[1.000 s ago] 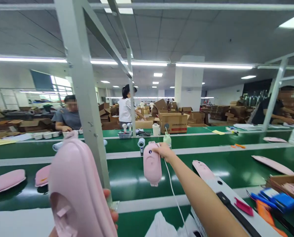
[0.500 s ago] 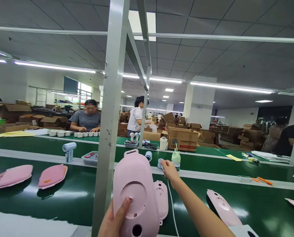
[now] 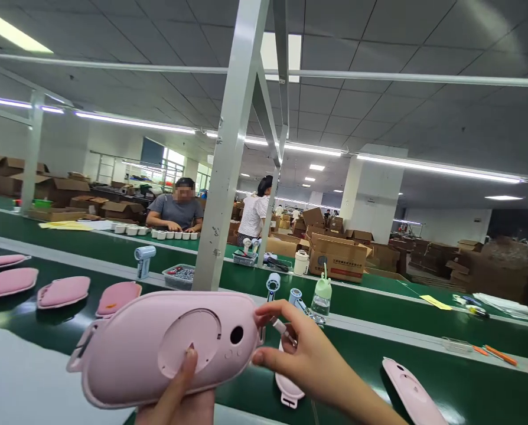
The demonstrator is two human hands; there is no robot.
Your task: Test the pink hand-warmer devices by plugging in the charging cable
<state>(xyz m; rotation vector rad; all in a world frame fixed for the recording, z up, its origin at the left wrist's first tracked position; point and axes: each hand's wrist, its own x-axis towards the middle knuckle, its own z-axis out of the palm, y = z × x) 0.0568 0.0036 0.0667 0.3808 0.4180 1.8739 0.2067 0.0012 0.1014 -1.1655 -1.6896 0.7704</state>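
Observation:
My left hand [image 3: 182, 389] grips a pink oval shell [image 3: 131, 348] from below, its thumb beside the round recess. The shell lies sideways, its loop end to the left and the dark round hole to the right. At its right end is my right hand [image 3: 297, 342], holding a white cable plug [image 3: 284, 326] among curled fingers, with fingertips at the shell's edge. Behind that hand, another pink part [image 3: 289, 386] rests on the green belt, partly hidden.
Pink parts [image 3: 64, 292] lie along the green belt at left, one more [image 3: 412, 392] at right. A grey post [image 3: 228, 147] rises just behind the shell. Beyond stand blue handheld devices [image 3: 144, 261], a green-capped bottle [image 3: 322, 295] and a carton [image 3: 339, 257]. A person sits across.
The shell has turned from upright to sideways and shifted left. My right hand has left the blue device and come to the shell's end with the plug. The view has shifted left.

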